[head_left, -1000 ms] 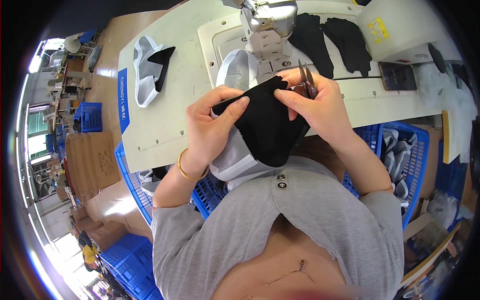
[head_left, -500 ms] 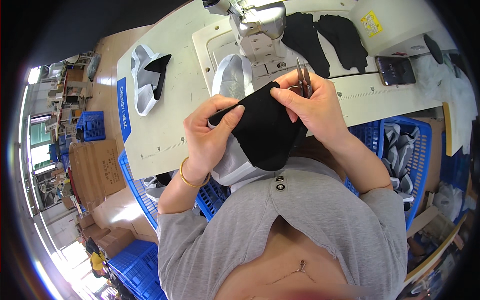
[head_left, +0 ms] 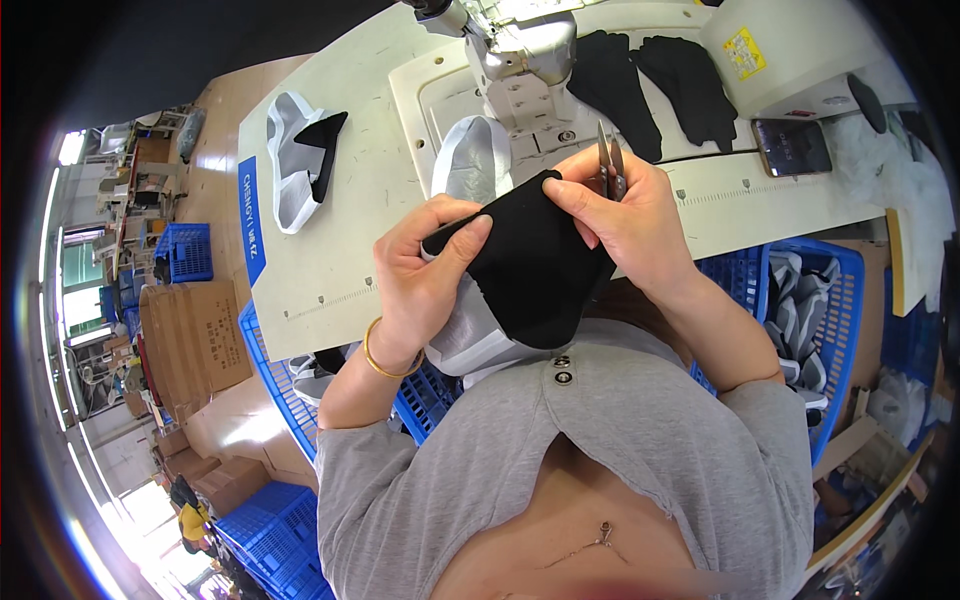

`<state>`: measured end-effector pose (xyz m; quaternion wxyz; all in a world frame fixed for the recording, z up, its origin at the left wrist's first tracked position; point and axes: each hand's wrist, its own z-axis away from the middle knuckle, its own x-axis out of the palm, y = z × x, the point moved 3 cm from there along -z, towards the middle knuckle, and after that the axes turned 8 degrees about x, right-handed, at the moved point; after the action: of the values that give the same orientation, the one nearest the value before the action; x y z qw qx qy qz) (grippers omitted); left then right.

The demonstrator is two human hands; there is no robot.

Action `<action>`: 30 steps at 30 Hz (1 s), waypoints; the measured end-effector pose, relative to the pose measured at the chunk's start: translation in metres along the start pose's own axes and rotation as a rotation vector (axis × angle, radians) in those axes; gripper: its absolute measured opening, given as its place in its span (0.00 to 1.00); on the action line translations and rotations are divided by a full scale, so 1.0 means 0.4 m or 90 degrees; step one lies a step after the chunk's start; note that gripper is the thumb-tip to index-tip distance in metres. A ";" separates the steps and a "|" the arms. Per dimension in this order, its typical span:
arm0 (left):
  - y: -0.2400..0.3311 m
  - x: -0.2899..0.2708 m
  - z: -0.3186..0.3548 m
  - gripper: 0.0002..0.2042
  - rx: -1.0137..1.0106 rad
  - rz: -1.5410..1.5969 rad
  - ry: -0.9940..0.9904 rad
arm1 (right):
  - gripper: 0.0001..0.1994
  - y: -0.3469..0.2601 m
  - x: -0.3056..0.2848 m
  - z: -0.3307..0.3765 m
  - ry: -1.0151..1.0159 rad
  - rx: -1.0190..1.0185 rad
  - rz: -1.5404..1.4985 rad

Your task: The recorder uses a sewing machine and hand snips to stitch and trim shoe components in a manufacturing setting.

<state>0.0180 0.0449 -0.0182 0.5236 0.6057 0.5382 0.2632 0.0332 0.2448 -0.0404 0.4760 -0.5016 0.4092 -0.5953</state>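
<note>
1. The room is a workshop: on the floor [head_left: 222,150] at far left stand a cardboard box [head_left: 195,345] and blue crates [head_left: 268,535], apart from the pale desk [head_left: 370,140].
2. A grey-and-white piece [head_left: 287,185] with a black part lies flat near the desk's left end, probably set aside there to leave the middle open.
3. A left basket [head_left: 262,345] sits below the desk's front edge, likely so its contents are within arm's reach.
4. The person's left hand [head_left: 420,275] pinches the left corner of a black cloth [head_left: 540,265], thumb on top. The cloth hangs between the hands, over the lap, with grey mesh [head_left: 465,320] beneath; whether they are joined cannot be told.
5. Behind it, a pale piece [head_left: 470,165] rests beside the sewing machine [head_left: 525,75].
6. The right hand [head_left: 635,220] pinches the cloth's upper corner and also carries scissors [head_left: 611,165], blades pointing away, seemingly to leave thumb and fingertip free.
7. Farther right, two black pieces [head_left: 690,95] lie side by side, near a phone [head_left: 792,147]; below, a right basket [head_left: 845,330] holds grey-and-white pieces.
</note>
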 end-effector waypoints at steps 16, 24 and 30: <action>0.088 -0.102 -0.361 0.09 -0.055 -0.261 -0.411 | 0.06 -0.067 0.043 -0.040 -0.063 -0.090 0.082; 0.165 -0.082 -0.446 0.13 -0.119 -0.261 -0.290 | 0.06 -0.073 0.053 -0.074 -0.059 -0.013 -0.238; 0.171 -0.074 -0.472 0.13 -0.033 -0.314 -0.222 | 0.07 -0.069 0.058 -0.088 -0.043 -0.010 -0.245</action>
<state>-0.1311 0.0924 0.1109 0.6717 0.4789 0.5641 0.0340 -0.0067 0.2282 -0.0148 0.3628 -0.5943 0.2941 -0.6547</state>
